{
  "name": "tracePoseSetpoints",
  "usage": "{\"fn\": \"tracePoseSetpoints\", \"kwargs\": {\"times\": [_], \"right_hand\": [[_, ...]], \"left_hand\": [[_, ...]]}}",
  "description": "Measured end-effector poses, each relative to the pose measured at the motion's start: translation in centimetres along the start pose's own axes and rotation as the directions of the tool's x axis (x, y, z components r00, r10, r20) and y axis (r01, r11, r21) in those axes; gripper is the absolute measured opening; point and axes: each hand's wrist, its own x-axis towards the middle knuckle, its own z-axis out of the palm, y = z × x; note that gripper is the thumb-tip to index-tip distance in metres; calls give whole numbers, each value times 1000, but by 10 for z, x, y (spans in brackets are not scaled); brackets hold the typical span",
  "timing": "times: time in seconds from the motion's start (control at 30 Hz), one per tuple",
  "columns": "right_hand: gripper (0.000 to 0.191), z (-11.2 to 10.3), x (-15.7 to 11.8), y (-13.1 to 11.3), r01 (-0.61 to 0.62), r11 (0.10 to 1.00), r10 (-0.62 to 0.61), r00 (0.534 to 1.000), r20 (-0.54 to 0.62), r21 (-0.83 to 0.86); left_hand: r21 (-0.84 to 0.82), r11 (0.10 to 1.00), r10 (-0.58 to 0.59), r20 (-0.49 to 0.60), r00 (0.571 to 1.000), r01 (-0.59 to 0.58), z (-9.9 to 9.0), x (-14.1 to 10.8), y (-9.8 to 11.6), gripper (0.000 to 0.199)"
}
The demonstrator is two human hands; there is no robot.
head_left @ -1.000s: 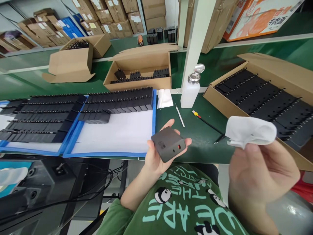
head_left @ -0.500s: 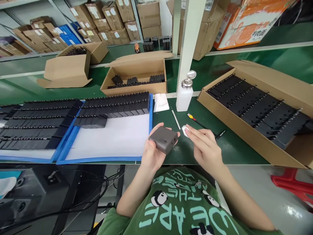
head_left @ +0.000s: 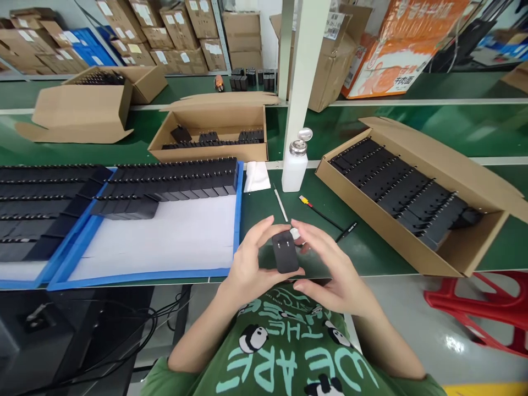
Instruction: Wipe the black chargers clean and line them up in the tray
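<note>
In my left hand (head_left: 251,258) I hold a black plug adapter (head_left: 285,253), thumb at its lower edge and fingers at its top. The face with two metal prongs is turned up toward me. My right hand (head_left: 330,269) curves around the other side, its thumb and forefinger apart close to the adapter. A small white wipe (head_left: 295,234) shows between its fingers, partly hidden. Just beyond the hands lie a thin white stick (head_left: 281,203) and a black cable (head_left: 325,217) with a yellow-tipped plug.
Left, blue-rimmed trays (head_left: 238,220) bear rows of black adapters. A carton (head_left: 383,220) of adapters stands on the right. A white pump bottle (head_left: 294,170) and a folded white cloth (head_left: 256,177) sit near the post (head_left: 306,71). Behind is another open carton (head_left: 214,153).
The adapter has been turned so its pronged face shows. My right hand has moved left with the wipe, up to the adapter. The camera view has shifted.
</note>
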Motion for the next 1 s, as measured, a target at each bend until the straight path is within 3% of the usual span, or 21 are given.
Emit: {"fn": "tracePoseSetpoints", "kwargs": {"times": [0.1, 0.17, 0.27, 0.53, 0.77, 0.83, 0.9, 0.93, 1.0], "right_hand": [[74, -4, 2, 4, 80, 953, -75, 997, 30, -293], [81, -6, 1, 5, 23, 897, -48, 998, -44, -442], [97, -9, -2, 2, -45, 860, -38, 988, -151, -508], [77, -11, -2, -13, 37, 980, -53, 996, -76, -197], [64, -13, 6, -14, -101, 995, 101, 995, -16, 24], [67, -14, 3, -13, -129, 988, 131, 991, -28, 83], [76, -23, -7, -8, -166, 981, 175, 981, -87, 104], [77, -33, -14, -4, -201, 977, 210, 966, -151, 77], [73, -66, -34, 5, -354, 932, 309, 885, -349, -73]], "left_hand": [[-19, 999, 27, 16, 1000, -26, 2, -1, 0, 101], [-20, 1000, 20, 36, 999, -19, 3, -2, -1, 99], [-15, 1000, 6, 58, 998, -6, 4, -3, -1, 98], [35, 993, 109, 74, 991, -112, 2, 0, 9, 105], [26, 990, 135, 14, 991, -136, 4, 2, -1, 97], [59, 995, 81, 60, 995, -85, 7, 3, -5, 99], [140, 990, -15, 151, 988, -6, 11, 5, -9, 110], [195, 980, -11, 183, 983, -26, 11, 6, -12, 118], [289, 956, -9, 207, 978, -53, 8, 6, -19, 120]]}}
